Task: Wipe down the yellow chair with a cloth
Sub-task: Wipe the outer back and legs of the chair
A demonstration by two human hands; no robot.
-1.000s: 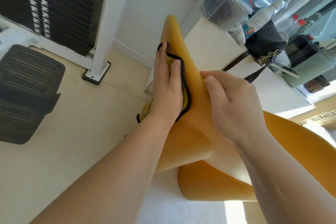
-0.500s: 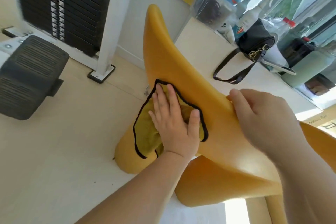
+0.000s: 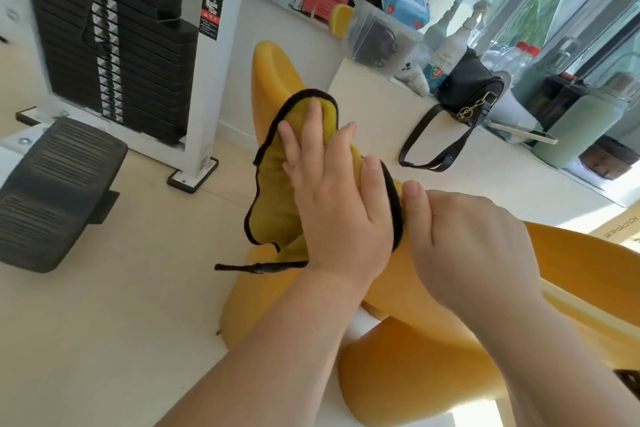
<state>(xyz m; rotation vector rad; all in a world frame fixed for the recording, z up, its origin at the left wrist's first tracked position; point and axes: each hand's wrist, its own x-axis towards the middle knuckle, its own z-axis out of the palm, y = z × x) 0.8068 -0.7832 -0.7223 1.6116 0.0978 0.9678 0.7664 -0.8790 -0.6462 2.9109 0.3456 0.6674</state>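
Note:
The yellow chair [image 3: 273, 73] is a smooth curved shell, its narrow backrest rising from the middle of the view toward the upper left. A yellow cloth [image 3: 273, 191] with black edging is draped over the backrest's edge. My left hand [image 3: 332, 198] presses flat on the cloth, fingers spread and pointing up the backrest. Just to its right, my right hand [image 3: 478, 246] grips the top edge of the chair, thumb touching the cloth's black hem. A loose corner of the cloth hangs below my left wrist.
A white counter [image 3: 381, 114] runs behind the chair with a black handbag [image 3: 467, 94], spray bottles [image 3: 446, 59], a clear bin [image 3: 377, 42] and a green flask [image 3: 585, 125]. A weight-stack machine [image 3: 114, 55] and its black footplate [image 3: 55, 191] stand at left. Pale floor lies between.
My left hand slid the cloth down the backrest, then back up along its edge toward my right hand. The view has tilted up, showing more of the counter.

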